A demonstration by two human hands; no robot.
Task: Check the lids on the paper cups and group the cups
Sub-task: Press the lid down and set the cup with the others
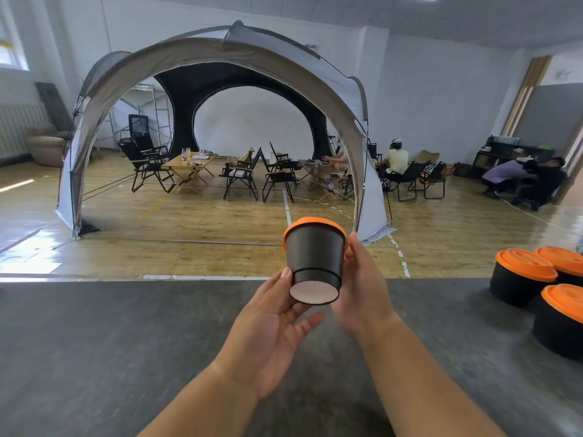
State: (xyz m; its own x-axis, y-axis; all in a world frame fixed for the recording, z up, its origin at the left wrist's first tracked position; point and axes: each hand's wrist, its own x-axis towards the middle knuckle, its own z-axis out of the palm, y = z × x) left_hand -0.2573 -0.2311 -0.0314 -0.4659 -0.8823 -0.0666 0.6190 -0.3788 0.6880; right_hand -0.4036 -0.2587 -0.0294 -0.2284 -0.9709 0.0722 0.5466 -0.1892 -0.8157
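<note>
Tilting away from the head camera, a black paper cup is held above the grey table, with its pale base turned toward the viewer and its orange lid at the 12 o'clock end. The left hand is placed at about 7 o'clock of the cup, palm up, with relaxed fingers touching the lower wall and the thumb lying just under the base. The right hand is set at about 4 o'clock, its thumb laid up the side wall toward the lid rim. Its other fingers are hidden behind the cup, so a wrapping grip is judged rather than seen.

At about 3 o'clock of the held cup, three more lidded cups are grouped closely on the table.

The cup is judged to be light and thin-walled, so it would probably be dented by a hard squeeze at mid-height. Stiffness is expected at the rolled base ring and under the lid rim, and these are the places best taken hold of. The smooth wall may prove slippery. Whether anything is inside cannot be told. The lid appears seated evenly, though its far edge is not shown.
</note>
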